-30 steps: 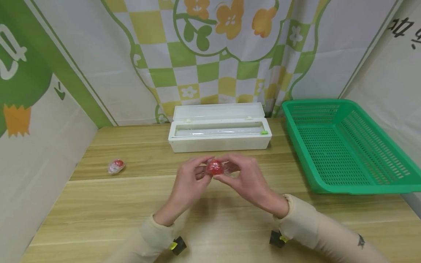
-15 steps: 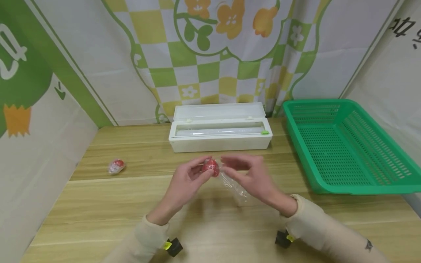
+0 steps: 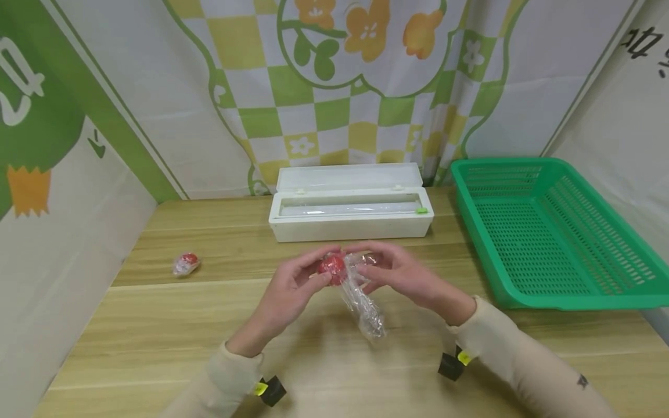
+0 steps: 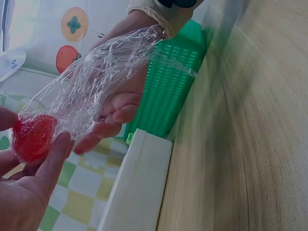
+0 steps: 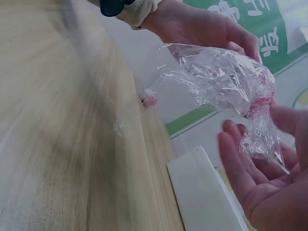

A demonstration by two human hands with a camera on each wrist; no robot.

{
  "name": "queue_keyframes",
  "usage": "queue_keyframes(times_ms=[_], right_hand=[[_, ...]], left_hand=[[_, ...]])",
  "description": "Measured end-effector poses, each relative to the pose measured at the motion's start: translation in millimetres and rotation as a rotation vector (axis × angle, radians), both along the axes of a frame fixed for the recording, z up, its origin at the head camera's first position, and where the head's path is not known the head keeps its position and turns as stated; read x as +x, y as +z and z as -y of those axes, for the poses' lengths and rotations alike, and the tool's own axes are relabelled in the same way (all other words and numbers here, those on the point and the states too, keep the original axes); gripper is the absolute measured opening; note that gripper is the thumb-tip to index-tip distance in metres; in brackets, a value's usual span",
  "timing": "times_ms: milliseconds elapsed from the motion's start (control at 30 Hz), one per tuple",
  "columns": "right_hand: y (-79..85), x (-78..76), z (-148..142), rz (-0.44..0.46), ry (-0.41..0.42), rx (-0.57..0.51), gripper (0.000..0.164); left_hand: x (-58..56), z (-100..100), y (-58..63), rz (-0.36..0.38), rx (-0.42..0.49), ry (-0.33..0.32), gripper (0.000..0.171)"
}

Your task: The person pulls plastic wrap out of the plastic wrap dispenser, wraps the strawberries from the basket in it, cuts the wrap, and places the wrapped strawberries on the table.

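In the head view, my left hand (image 3: 279,296) pinches a small round red thing (image 3: 331,268) between thumb and fingers, above the table. Clear cling film (image 3: 366,313) is around it, and a crumpled tail hangs down toward me. My right hand (image 3: 405,276) is at the right side of the red thing, with its fingers spread and relaxed about the film. Seen from the left wrist, the red thing (image 4: 34,138) looks tightly covered, with loose film (image 4: 91,86) trailing away. The right wrist view has more film (image 5: 260,134) lying between the right thumb and fingers.
Behind the hands stands a white cling film box (image 3: 350,230), lid up, with a roll (image 3: 360,209) inside and a green slider. A green plastic basket (image 3: 575,302) is at the right. Another film-wrapped red thing (image 3: 186,264) lies on the table at the left.
The hands have moved slightly apart, and the red thing has shifted a little left with the left hand. A long tail of film has come into view, hanging below it. The right fingers have loosened.
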State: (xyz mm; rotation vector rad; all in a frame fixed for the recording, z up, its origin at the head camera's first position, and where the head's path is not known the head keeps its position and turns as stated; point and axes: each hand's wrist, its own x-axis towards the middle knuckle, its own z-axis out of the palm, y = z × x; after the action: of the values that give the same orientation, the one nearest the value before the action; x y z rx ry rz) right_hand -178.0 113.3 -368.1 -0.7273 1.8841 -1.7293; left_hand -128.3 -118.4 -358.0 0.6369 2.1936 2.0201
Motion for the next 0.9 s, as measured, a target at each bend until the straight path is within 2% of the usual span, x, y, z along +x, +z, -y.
queue_keyframes(times_ms=[200,300,433,567,700,800,900], right_hand=[[-0.1,3.0,4.9,-0.069,-0.113,0.034,0.027],[0.0,4.7,5.3,-0.126,-0.143,0.066,0.025],[0.8,8.1,4.9,-0.266,-0.188,0.149,0.022],[5.2,13.9,5.8,-0.407,-0.26,0.239,0.018],[8.2,19.0,8.6,-0.536,-0.316,0.318,0.016],[8.8,20.7,10.1,-0.549,-0.317,0.339,0.016],[10.2,21.5,10.6,-0.467,-0.283,0.307,0.017]], left_hand=[[-1.1,-0.1,-1.9,0.03,0.023,-0.026,0.044],[-2.1,0.8,-3.7,0.057,-0.039,-0.004,0.045],[-3.3,1.5,-6.0,0.065,-0.14,0.004,0.048],[-4.8,-0.1,-6.1,0.057,-0.187,0.017,0.052],[-5.5,-2.3,-4.1,0.079,-0.239,0.084,0.055],[-5.3,-3.1,-2.9,0.108,-0.256,0.132,0.05],[-5.1,-2.5,-3.9,0.126,-0.237,0.16,0.044]])
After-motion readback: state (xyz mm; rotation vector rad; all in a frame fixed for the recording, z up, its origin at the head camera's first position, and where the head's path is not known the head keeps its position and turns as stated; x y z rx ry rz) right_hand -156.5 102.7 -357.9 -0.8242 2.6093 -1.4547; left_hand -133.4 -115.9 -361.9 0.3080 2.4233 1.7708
